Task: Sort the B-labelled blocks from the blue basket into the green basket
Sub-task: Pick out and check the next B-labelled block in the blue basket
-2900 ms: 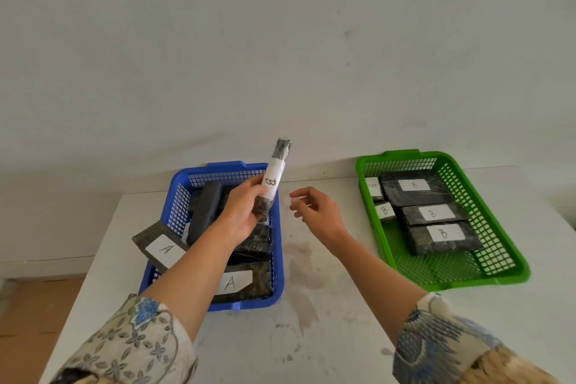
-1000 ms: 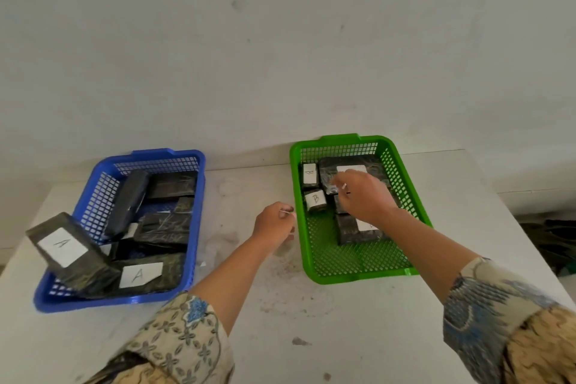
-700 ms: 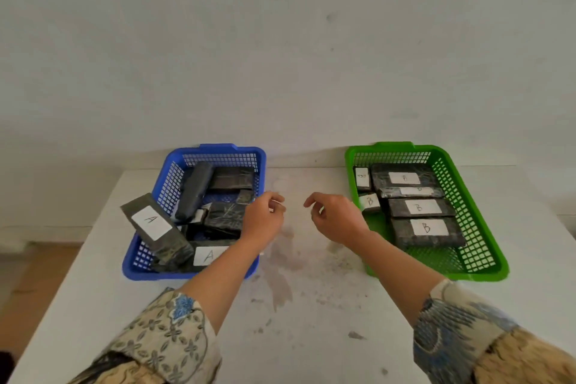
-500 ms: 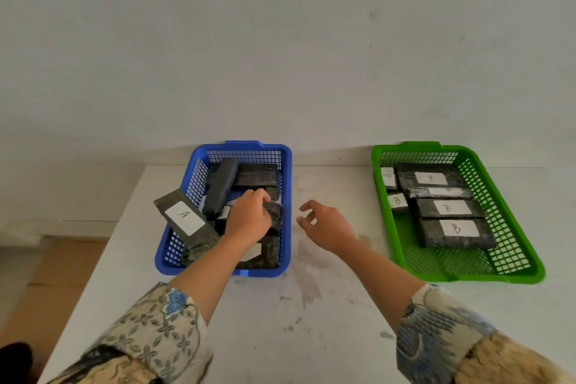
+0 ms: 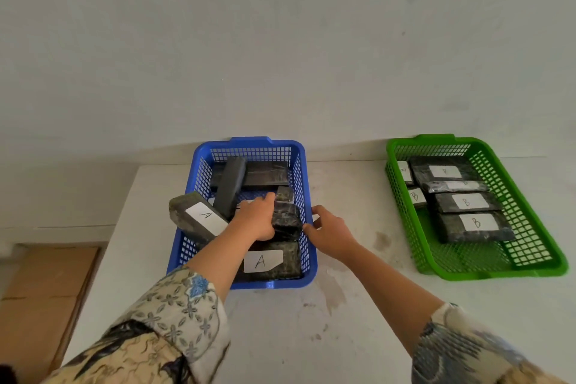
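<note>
The blue basket [image 5: 249,146] holds several dark wrapped blocks; two show an A label, one [image 5: 199,217] leaning over the left rim and one [image 5: 271,260] lying flat at the front. My left hand [image 5: 256,217] reaches into the basket and rests on a dark block [image 5: 286,222] whose label is hidden. My right hand [image 5: 330,232] hovers just outside the basket's right rim, fingers apart, holding nothing. The green basket [image 5: 486,268] at the right holds several B-labelled blocks [image 5: 470,226].
Both baskets sit on a stained white table [image 5: 339,321] against a white wall. The table's left edge drops to a brown floor [image 5: 40,290]. Bare tabletop lies between the baskets and in front of them.
My right hand let go of the B block in the green basket and came back left. My left hand moved into the blue basket onto a dark block. The view shifted back toward the blue basket.
</note>
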